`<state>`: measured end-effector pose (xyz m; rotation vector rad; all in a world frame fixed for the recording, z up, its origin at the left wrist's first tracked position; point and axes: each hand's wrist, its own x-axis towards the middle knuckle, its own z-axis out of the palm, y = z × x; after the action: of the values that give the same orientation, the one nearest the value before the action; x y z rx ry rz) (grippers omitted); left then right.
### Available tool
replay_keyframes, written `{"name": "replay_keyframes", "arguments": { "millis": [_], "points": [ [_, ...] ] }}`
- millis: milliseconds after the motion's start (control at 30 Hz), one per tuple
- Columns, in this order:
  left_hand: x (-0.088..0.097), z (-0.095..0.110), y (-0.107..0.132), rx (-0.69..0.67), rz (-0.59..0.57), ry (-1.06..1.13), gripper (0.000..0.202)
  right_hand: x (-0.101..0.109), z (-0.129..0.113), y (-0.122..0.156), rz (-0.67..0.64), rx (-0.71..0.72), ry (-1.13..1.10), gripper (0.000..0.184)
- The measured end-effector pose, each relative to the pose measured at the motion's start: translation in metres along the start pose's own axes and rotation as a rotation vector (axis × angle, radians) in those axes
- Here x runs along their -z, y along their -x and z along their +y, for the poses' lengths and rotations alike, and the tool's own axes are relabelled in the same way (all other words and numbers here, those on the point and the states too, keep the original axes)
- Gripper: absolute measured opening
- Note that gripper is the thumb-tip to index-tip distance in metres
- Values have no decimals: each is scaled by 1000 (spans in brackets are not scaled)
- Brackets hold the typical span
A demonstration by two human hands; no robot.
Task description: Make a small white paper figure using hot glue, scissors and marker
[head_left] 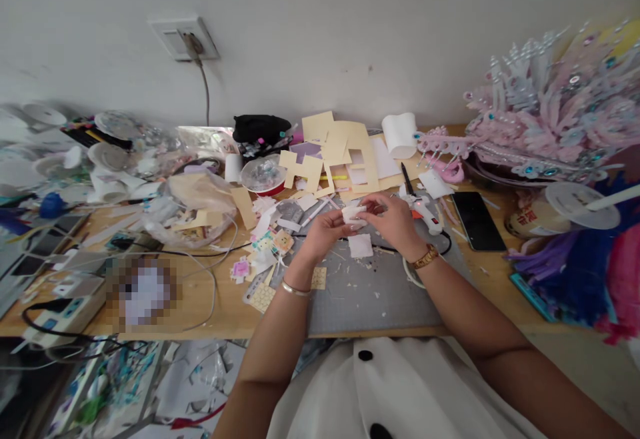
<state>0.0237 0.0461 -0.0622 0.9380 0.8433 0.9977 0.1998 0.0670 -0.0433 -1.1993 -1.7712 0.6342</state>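
Between my two hands, above the grey cutting mat (pixel 380 305), is a small white piece (pixel 353 213) that looks like folded paper or foam. My left hand (pixel 326 231) pinches it from the left, while the fingers of my right hand (pixel 387 219) grip its right side. Just below them a white square (pixel 361 246) lies on the mat. Right of my right hand rests a white glue gun (pixel 428 215) with an orange part. A black pen (pixel 407 179) lies behind it. Fingers partly cover the held piece, so its exact shape is hidden.
Cut cream card sheets (pixel 345 145) pile up against the wall. A black phone (pixel 479 221) and a lidded drink cup (pixel 543 215) stand right, near pink jewelled crowns (pixel 545 119). Left are a plastic bag (pixel 197 209), loose cables and a power strip (pixel 65 315).
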Motion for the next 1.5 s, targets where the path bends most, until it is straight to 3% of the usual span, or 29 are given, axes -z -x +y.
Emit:
{"name": "replay_keyframes", "arguments": {
  "millis": [200, 633, 1100, 1300, 1500],
  "points": [
    [0, 0, -1, -32, 53, -47, 48, 5, 1, 0, -1, -23, -108, 5],
    [-2, 1, 2, -37, 96, -127, 43, 7, -4, 1, 5, -69, -127, 12],
    [-2, 5, 5, 59, -1, 47, 53, 10, 1, -2, -21, -177, -204, 23],
    [0, 7, 4, 109, 17, 183, 44, 12, 0, -3, -25, -194, -224, 26],
    [-2, 9, 4, 89, 69, 162, 39, 10, 1, -2, 16, -167, -194, 16]
  ]
}}
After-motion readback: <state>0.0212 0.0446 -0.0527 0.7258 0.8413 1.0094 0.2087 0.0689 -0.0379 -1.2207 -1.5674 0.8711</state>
